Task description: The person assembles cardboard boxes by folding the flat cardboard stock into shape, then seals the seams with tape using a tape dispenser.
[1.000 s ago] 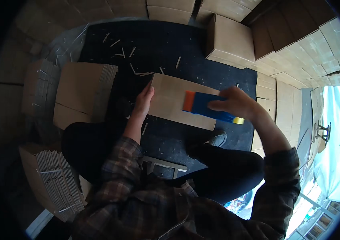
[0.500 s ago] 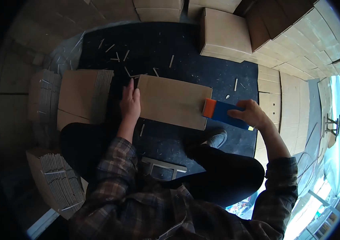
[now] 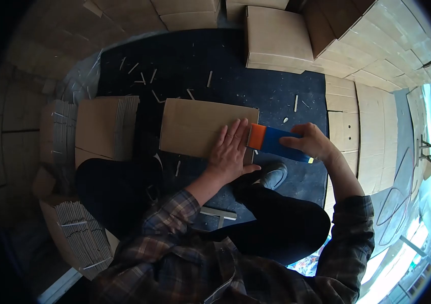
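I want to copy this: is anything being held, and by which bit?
The right hand holds the blue and orange tool by its blue part. The left hand just rests on the cardboard box.

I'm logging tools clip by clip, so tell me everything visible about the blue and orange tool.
The tool has a long blue body, a broad orange end and some yellow at the other; it looks like plastic. The right hand grips the blue part. Its orange end is at the right end of the cardboard box, beside the fingers of the left hand; contact there is unclear.
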Demonstrator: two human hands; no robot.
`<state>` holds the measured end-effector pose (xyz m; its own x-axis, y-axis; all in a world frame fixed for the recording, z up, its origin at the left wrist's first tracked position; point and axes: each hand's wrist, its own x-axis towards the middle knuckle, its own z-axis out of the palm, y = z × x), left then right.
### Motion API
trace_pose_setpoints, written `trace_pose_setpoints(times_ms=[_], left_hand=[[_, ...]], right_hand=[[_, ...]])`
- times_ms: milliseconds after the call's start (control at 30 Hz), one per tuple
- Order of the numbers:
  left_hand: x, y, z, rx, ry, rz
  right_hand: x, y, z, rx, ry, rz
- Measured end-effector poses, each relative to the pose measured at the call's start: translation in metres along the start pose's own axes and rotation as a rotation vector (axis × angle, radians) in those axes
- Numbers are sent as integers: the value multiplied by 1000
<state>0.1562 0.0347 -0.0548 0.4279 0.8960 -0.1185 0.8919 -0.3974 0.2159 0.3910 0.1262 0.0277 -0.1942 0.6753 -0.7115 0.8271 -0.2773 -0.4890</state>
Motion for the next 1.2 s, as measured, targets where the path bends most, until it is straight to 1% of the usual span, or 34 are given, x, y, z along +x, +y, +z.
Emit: trace_pose_setpoints(times_ms=[67, 167, 233, 300, 367, 500, 600, 700, 800, 900, 967, 1067, 1133, 1167, 1200], left_hand=[[-3, -2, 1, 11, -4, -6], [-1, 0, 2, -12, 17, -27], [-1, 0, 2, -21, 50, -22], [0, 0, 0, -18, 52, -19], [1, 2, 1, -14, 56, -18], [1, 3, -1, 8, 49, -24], [2, 3, -1, 12, 42, -28], [2, 4, -1, 6, 35, -27], [3, 3, -2, 7, 38, -25], [3, 3, 0, 5, 37, -26], [1, 2, 0, 2, 32, -25], [3, 4, 0, -27, 53, -17], [2, 3, -1, -44, 51, -20], [1, 2, -2, -46, 58, -18], [2, 2, -2, -70, 60, -20]], right_hand=[[2, 12, 1, 76, 16, -38], [-12, 29, -15, 95, 69, -41], [-16, 45, -34, 31, -4, 49], [-22, 59, -46, 5, 34, 40], [-18, 76, -52, -36, -49, -23], [3, 80, -34, -79, -12, 2], [24, 82, -17, -90, -44, 7], [41, 76, 1, -105, -27, 45], [56, 60, 14, -144, -30, 8], [66, 34, 17, -214, -89, 19], [69, 18, 12, -349, -120, -7], [71, -8, 6, -422, -139, 46], [78, -26, 7, -482, -168, 33], [81, -35, 12, -539, -200, 16], [85, -40, 31, -649, -163, 7]])
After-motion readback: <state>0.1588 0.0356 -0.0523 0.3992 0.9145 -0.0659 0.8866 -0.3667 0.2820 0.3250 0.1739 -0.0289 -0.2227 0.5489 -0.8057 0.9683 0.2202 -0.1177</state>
